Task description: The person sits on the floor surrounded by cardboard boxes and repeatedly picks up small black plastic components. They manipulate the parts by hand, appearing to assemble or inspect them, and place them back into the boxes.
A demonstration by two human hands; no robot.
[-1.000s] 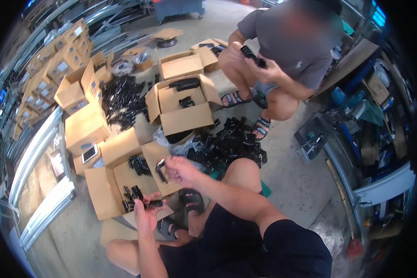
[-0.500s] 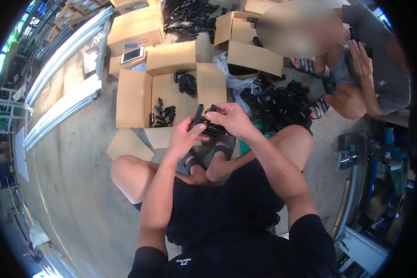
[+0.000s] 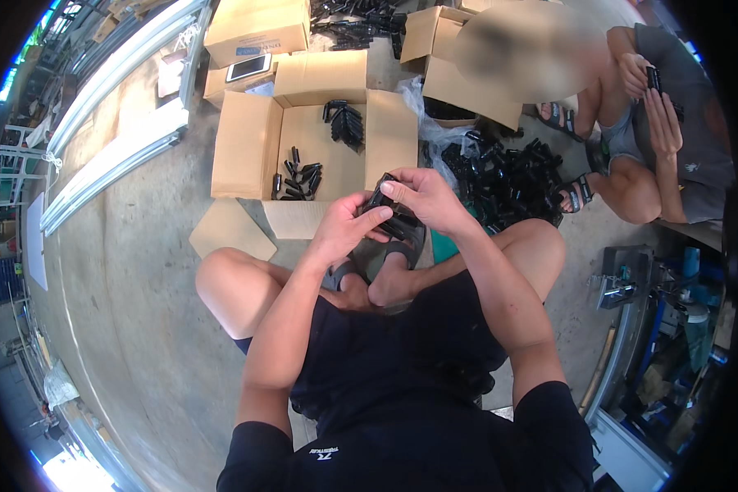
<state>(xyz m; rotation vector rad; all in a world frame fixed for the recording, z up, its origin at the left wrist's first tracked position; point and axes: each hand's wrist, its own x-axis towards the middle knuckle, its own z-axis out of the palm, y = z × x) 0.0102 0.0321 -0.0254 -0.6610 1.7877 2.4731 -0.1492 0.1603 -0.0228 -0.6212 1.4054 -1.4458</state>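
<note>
My left hand and my right hand meet above my feet, both closed on small black plastic pieces. One glossy black plastic piece points up between the thumbs. Below it, more black pieces show under the fingers, partly hidden, so I cannot tell which hand bears them. Just beyond my hands stands an open cardboard box. Inside it, black pieces lie in a neat stack at the back and in a loose group at the front left.
A big heap of black pieces lies on the floor at the right, beside clear plastic film. A co-worker's hand holds a black piece at far right. White metal rails lie left. A white tablet-like device rests on cardboard.
My hands have drawn closer together. The two black pieces that stood apart at my fingertips now appear as one between the thumbs. The whole view has shifted slightly.
</note>
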